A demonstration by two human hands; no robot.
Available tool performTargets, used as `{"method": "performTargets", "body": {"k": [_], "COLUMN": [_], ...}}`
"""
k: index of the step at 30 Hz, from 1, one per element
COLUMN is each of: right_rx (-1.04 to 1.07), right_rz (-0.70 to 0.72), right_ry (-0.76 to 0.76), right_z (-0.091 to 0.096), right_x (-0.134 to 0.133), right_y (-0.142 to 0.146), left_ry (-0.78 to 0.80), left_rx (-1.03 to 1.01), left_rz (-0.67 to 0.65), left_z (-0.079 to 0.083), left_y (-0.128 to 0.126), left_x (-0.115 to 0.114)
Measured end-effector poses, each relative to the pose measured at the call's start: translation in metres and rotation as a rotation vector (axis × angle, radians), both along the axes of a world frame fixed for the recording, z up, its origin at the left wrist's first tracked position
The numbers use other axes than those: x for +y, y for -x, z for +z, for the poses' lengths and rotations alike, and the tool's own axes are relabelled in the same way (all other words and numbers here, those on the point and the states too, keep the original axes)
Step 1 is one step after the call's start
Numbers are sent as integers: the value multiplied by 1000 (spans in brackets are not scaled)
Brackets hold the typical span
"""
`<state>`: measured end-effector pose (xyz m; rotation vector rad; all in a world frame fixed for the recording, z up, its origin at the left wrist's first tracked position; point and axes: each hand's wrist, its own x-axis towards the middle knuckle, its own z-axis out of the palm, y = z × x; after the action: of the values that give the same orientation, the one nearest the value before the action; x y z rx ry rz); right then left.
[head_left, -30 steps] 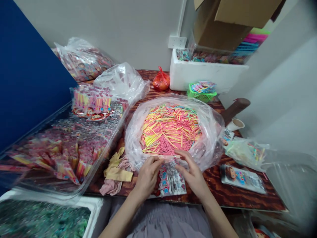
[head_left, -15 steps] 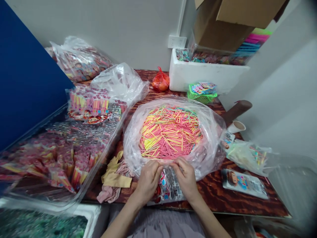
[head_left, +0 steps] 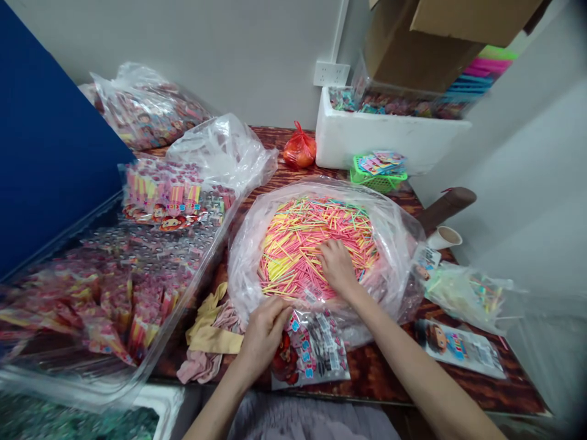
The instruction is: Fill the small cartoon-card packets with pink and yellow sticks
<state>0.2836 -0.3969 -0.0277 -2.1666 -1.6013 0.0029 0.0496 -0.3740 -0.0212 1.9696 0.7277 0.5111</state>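
My left hand (head_left: 266, 333) is closed in a pinch on the top edge of a small printed plastic packet (head_left: 332, 345), which lies at the front of the table. The packet is clear, with a cartoon face and pink and blue lettering. My right hand (head_left: 337, 266) is over the heap of thin pink and yellow sticks (head_left: 293, 250), its fingers bent and slightly apart against them. I see no stick clearly gripped in it. A large clear plastic bag (head_left: 247, 244) with its mouth spread wide surrounds the sticks.
To the left, a clear tray (head_left: 202, 275) holds many filled packets. Cloth pieces (head_left: 213, 330) lie beside it. At right are a printed packet (head_left: 463, 348), a bag of sticks (head_left: 472, 296) and a paper cup (head_left: 444, 237). Behind stand a green basket (head_left: 378, 181) and a white foam box (head_left: 389, 137).
My right hand has left the packet's edge and moved forward onto the sticks. My left hand still holds the packet, now more fully seen.
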Motion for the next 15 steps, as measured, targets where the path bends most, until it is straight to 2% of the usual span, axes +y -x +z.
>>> {"method": "performTargets", "body": {"k": [3, 7, 10, 15], "right_rx": [-350, -545, -564, -463], "right_rz": [39, 135, 139, 80], "right_ry": [147, 233, 284, 355], "right_z": [-8, -15, -16, -11], "right_x": [24, 37, 45, 55], "right_y": [-13, -11, -7, -5], "left_ry": [15, 33, 32, 38], "left_rx": [-4, -2, -8, -21], "left_rz": [-14, 0, 8, 18], "left_z": [-1, -5, -6, -7], "left_y": [0, 3, 4, 9], "left_x": [0, 1, 3, 3]}}
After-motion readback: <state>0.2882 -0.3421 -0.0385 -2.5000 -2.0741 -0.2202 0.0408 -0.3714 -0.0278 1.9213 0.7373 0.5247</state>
